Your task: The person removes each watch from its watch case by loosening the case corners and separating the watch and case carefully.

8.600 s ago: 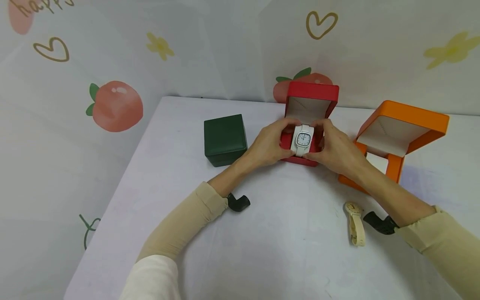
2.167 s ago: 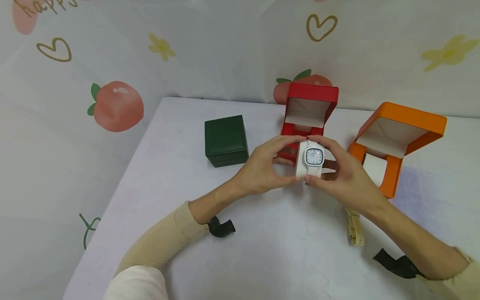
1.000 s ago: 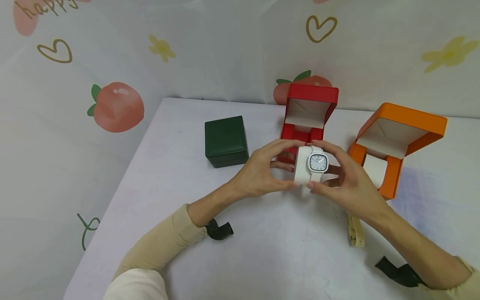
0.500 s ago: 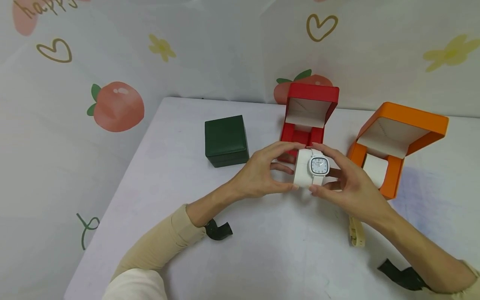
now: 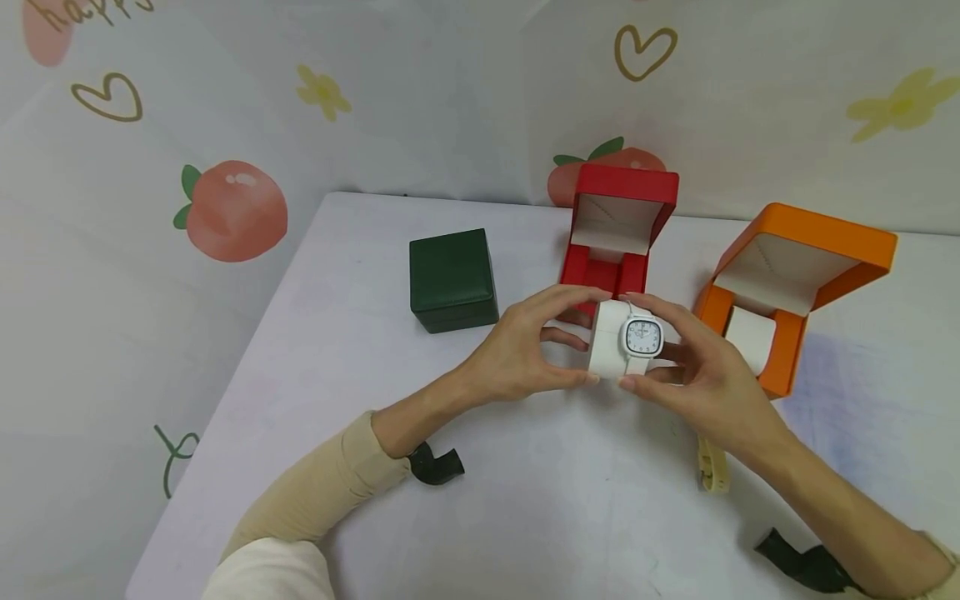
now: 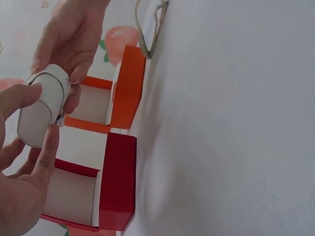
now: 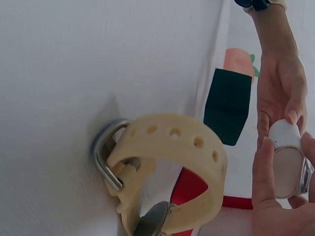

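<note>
In front of the open red box (image 5: pixel 626 183), both hands hold a white watch pillow (image 5: pixel 607 337) with a white watch (image 5: pixel 642 337) strapped round its right part. My left hand (image 5: pixel 510 350) pinches the pillow's left end between thumb and fingers. My right hand (image 5: pixel 708 375) pinches the watch strap at the right end. In the left wrist view the strap (image 6: pixel 58 77) sits near the end of the pillow (image 6: pixel 33 123). A cream watch (image 5: pixel 712 464) lies on the table, partly hidden under my right hand; its strap (image 7: pixel 172 129) looms large in the right wrist view.
A closed dark green box (image 5: pixel 452 275) stands on the left of the white table (image 5: pixel 525 500). At the right an orange box (image 5: pixel 832 246) stands open with a white pillow (image 5: pixel 750 340) inside. A patterned backdrop (image 5: pixel 450 100) rises behind the table.
Pillow and watch have come out of the red box toward the front. Since then the watch has shifted right along the pillow with my right hand, baring more of its left part.
</note>
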`<state>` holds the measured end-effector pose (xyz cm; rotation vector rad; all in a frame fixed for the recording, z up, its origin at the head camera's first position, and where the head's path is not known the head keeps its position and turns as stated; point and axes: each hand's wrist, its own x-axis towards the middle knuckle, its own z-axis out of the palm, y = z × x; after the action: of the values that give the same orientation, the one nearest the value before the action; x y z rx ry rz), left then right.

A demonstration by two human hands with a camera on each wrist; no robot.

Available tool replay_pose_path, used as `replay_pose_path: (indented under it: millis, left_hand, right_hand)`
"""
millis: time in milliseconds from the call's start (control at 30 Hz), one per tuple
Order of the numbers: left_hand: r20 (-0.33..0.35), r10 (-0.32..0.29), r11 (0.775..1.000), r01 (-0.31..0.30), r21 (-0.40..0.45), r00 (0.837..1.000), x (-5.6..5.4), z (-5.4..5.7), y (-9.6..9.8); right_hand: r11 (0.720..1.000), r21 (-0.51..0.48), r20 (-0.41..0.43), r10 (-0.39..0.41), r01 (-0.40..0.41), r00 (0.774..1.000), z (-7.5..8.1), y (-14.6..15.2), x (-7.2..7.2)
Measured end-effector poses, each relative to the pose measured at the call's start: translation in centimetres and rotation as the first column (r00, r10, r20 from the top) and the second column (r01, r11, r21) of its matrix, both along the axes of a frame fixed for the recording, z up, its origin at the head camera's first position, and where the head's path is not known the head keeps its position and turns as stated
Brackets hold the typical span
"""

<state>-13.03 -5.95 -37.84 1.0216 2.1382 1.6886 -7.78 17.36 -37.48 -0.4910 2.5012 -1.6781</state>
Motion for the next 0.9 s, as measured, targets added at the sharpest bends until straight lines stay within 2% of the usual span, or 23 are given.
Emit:
replay_pose_path:
  millis: [300,533,733,900]
  left_hand:
    - [-0.013,0.027,1.0,-0.027,0.009,1.0,0.12,-0.19,0.02]
    - [-0.012,0.033,0.999,-0.032,0.02,0.999,0.14,-0.44,-0.07]
    - [0.006,0.01,1.0,-0.01,0.029,1.0,0.1,-0.42,-0.22]
    - [0.033,-0.03,0.999,0.029,0.03,0.999,-0.06,-0.37,-0.43]
  right_hand:
    - [0.998,-0.021,-0.001,-0.054,0.054,0.999,-0.28,-0.38,0.29]
    - [0.998,-0.012,-0.016,-0.065,0.065,0.998,-0.45,-0.5,0.49]
    - [0.999,-0.03,-0.023,-0.046,0.046,0.999,-0.43,-0.28,0.76]
    - [1.0,-0.023,0.008,-0.006,0.007,1.0,-0.2,-0.05,0.72]
